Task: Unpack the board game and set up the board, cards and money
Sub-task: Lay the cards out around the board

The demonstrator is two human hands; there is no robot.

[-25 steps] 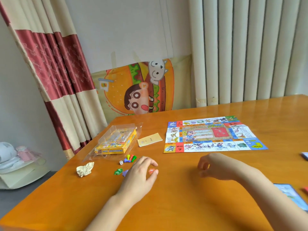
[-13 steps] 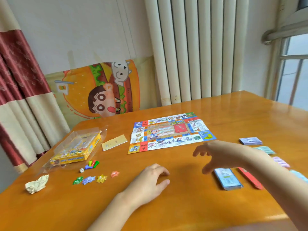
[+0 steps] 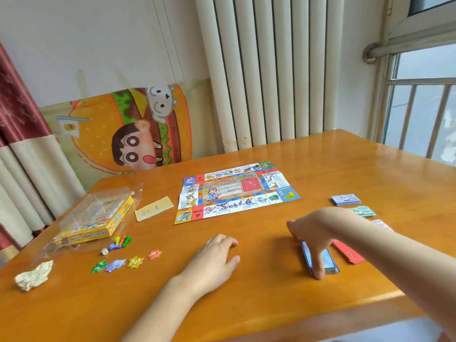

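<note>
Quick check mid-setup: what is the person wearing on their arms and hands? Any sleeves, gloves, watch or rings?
Nothing that shows. The left hand and right hand are bare, with no gloves or rings visible. The left forearm and right forearm are uncovered up to the frame edge: no sleeves, watch, bracelet or markings in view.

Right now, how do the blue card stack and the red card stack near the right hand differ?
The right hand grips the blue card stack end to end, while no fingers hold the red card stack. The blue card stack looks thicker than the red card stack. The red card stack sits to the right of the blue card stack. Both lie flat on the table, roughly parallel.
</note>
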